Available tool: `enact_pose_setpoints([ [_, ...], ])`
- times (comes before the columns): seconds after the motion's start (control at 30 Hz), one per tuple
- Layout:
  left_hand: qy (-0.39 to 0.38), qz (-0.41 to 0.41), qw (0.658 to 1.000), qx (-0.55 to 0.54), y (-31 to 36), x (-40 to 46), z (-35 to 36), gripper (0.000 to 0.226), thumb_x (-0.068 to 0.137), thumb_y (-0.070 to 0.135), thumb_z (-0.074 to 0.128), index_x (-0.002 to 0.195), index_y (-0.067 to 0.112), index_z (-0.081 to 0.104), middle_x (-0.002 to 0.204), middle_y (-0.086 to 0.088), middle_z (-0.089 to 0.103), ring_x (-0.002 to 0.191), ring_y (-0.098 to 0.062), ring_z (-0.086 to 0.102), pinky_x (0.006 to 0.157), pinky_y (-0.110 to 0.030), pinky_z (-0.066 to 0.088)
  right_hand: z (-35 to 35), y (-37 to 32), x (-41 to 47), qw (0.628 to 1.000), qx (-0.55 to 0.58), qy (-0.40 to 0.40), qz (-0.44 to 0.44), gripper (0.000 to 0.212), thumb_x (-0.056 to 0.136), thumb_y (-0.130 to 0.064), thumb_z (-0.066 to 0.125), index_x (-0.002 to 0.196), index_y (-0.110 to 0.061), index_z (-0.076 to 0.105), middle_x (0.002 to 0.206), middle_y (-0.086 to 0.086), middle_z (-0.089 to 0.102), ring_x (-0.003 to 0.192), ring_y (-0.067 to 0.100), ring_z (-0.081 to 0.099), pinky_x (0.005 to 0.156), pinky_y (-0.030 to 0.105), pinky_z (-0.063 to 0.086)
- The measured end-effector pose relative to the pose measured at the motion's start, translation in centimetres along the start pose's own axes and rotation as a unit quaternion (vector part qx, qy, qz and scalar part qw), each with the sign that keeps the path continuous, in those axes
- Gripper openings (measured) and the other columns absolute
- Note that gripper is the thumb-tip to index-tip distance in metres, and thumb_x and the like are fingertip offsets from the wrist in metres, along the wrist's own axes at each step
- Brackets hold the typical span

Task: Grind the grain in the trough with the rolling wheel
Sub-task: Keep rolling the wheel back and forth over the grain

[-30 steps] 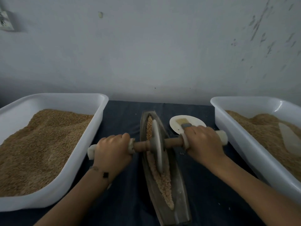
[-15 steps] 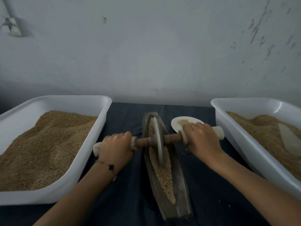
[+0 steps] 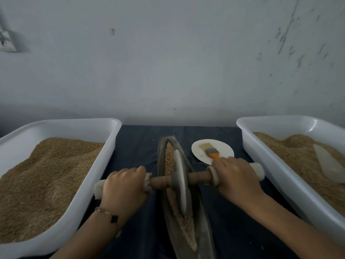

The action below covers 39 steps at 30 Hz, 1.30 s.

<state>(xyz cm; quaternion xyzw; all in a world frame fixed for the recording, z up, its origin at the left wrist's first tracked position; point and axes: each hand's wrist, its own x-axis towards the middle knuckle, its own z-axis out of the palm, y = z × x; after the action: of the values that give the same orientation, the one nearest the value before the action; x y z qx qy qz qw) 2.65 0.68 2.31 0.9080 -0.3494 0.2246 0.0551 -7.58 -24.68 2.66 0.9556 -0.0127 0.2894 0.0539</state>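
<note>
At the middle of the table (image 3: 134, 146), which is covered in dark cloth, a long narrow trough (image 3: 201, 228) runs from the near edge toward the wall. Grain (image 3: 183, 224) lies along its channel. The rolling wheel (image 3: 180, 177) stands upright in the channel, roughly at mid-length, with grain visible both ahead of it and behind it. A wooden axle (image 3: 198, 177) passes through the wheel, crosswise to the trough.

The left hand (image 3: 124, 186) grips the pale left handle (image 3: 99, 186), fingers curled over the top, knuckles up; a bracelet (image 3: 107, 214) sits on the wrist. The right hand (image 3: 237, 178) grips the right handle (image 3: 258, 170) likewise, fingers wrapped over it. Both forearms reach in from the near edge, converging toward the axle.

Along the left edge stands a white tub (image 3: 104, 165) holding tan grain. Along the right edge stands a second white tub (image 3: 265, 165), also filled, with a pale scoop (image 3: 328, 163) lying on its contents. Between the trough and the right tub, a white plate (image 3: 212, 148) carries a brush (image 3: 210, 150) with an orange handle.
</note>
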Motion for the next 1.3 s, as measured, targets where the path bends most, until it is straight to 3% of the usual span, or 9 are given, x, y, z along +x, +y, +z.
enact_pose_setpoints([
  [0.13,-0.006,-0.073,0.997,0.002,-1.6,3.0,2.3,0.019,0.085,0.038,0.054,0.075,0.028,0.041,0.072,0.012,0.051,0.065,-0.007,0.048,0.056,-0.024,0.033,2.7,0.4,4.1,0.999,-0.042,-0.027,0.023,0.016,0.072,-0.013,0.072,0.085,-0.014,0.062,0.082,0.003,0.065,0.075,0.025,0.06,0.067,0.039,0.047],
  [0.3,-0.008,-0.122,0.992,-0.025,-2.4,4.6,3.5,0.02,0.087,0.038,0.056,0.078,0.024,0.046,0.078,0.008,0.059,0.069,-0.013,0.056,0.059,-0.027,0.042,3.0,-0.1,7.3,0.998,-0.061,0.015,0.008,0.03,0.053,-0.01,0.084,0.071,-0.013,0.058,0.066,0.004,0.06,0.06,0.024,0.057,0.055,0.034,0.042],
  [0.53,0.035,-0.022,0.999,0.013,-1.2,2.0,1.7,0.03,0.074,0.029,0.072,0.069,0.022,0.043,0.063,0.004,0.054,0.054,-0.014,0.045,0.054,-0.026,0.03,2.0,0.2,2.0,0.999,-0.017,0.039,0.024,0.028,0.057,-0.008,0.083,0.076,-0.012,0.063,0.071,0.004,0.064,0.062,0.025,0.058,0.055,0.034,0.045],
  [0.63,0.029,0.031,0.999,0.029,0.1,0.2,-0.9,0.04,0.05,0.023,0.087,0.059,0.02,0.048,0.05,0.006,0.049,0.041,-0.012,0.045,0.043,-0.026,0.034,0.4,0.2,-1.1,0.999,0.002,0.012,0.031,0.037,0.05,-0.008,0.086,0.075,-0.016,0.061,0.067,-0.001,0.061,0.057,0.021,0.055,0.051,0.032,0.041],
  [0.77,0.036,0.054,0.998,0.025,1.2,-2.4,-3.0,0.047,0.032,0.022,0.088,0.056,0.021,0.049,0.047,0.008,0.047,0.038,-0.012,0.045,0.039,-0.026,0.033,-2.2,0.4,-3.8,1.0,0.018,-0.011,0.008,0.049,0.035,-0.008,0.089,0.067,-0.025,0.056,0.059,-0.007,0.053,0.05,0.012,0.048,0.046,0.025,0.035],
  [0.93,0.023,0.044,0.999,0.009,0.8,-3.3,-2.8,0.048,0.032,0.026,0.087,0.053,0.024,0.044,0.042,0.008,0.043,0.033,-0.011,0.043,0.036,-0.025,0.031,-3.1,0.7,-3.7,1.0,0.015,-0.01,-0.022,0.051,0.027,-0.006,0.087,0.064,-0.025,0.058,0.057,-0.009,0.052,0.047,0.011,0.048,0.042,0.025,0.035],
  [1.03,-0.002,0.023,1.0,0.005,0.4,-1.8,-1.5,0.044,0.043,0.03,0.086,0.056,0.024,0.044,0.045,0.01,0.044,0.037,-0.01,0.043,0.039,-0.023,0.03,-1.4,0.6,-1.9,1.0,0.006,0.011,-0.01,0.044,0.034,-0.003,0.086,0.063,-0.02,0.056,0.056,-0.005,0.053,0.046,0.017,0.049,0.042,0.029,0.034],
  [1.13,-0.021,-0.037,0.999,0.028,-0.7,0.5,0.4,0.023,0.082,0.041,0.058,0.076,0.029,0.039,0.069,0.013,0.046,0.062,-0.007,0.044,0.057,-0.024,0.03,0.9,0.5,0.8,1.0,-0.015,0.02,0.014,0.03,0.052,-0.009,0.085,0.068,-0.014,0.061,0.06,0.002,0.059,0.051,0.024,0.054,0.046,0.036,0.043],
  [1.3,-0.018,-0.109,0.994,0.002,-2.1,4.0,2.8,0.02,0.085,0.039,0.053,0.076,0.028,0.038,0.071,0.012,0.046,0.063,-0.009,0.043,0.058,-0.026,0.032,3.4,1.5,5.8,0.998,-0.04,-0.03,0.024,0.013,0.072,-0.016,0.07,0.079,-0.014,0.059,0.076,0.003,0.064,0.07,0.024,0.057,0.062,0.034,0.039],
])
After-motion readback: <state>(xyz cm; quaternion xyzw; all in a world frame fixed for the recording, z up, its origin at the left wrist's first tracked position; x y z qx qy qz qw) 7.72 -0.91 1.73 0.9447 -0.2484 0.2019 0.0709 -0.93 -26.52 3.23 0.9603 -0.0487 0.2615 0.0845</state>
